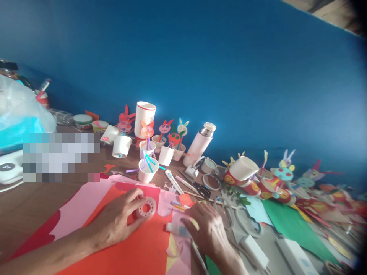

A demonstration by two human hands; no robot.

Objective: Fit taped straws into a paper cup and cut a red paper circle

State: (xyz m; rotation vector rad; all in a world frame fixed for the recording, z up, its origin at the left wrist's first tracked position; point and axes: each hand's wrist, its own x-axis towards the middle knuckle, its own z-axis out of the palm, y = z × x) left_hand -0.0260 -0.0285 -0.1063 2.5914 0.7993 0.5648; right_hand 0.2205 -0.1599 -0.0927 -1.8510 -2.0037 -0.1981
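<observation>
My left hand (122, 217) is closed around the edge of a small white tape roll (142, 211), held between thumb and fingers over an orange paper sheet (137, 248). My right hand (210, 229) is above the table to the right, its fingers bent and a little apart. Nothing plainly shows in its grip, though the palm side is hidden. Beside its fingertips lies a small clear tube (175, 229) with a red end, possibly glue. Pink paper scraps (164, 208) and a yellow paper scrap (172, 248) lie between the hands.
Behind the hands stand paper cups (148, 170) with straws and paper animal faces, a tall cup stack (145, 118) and a thermos (200, 144). Black-handled scissors (202, 189), cables and a white charger (255, 252) lie right of centre. A plastic bag (25, 110) stands at left.
</observation>
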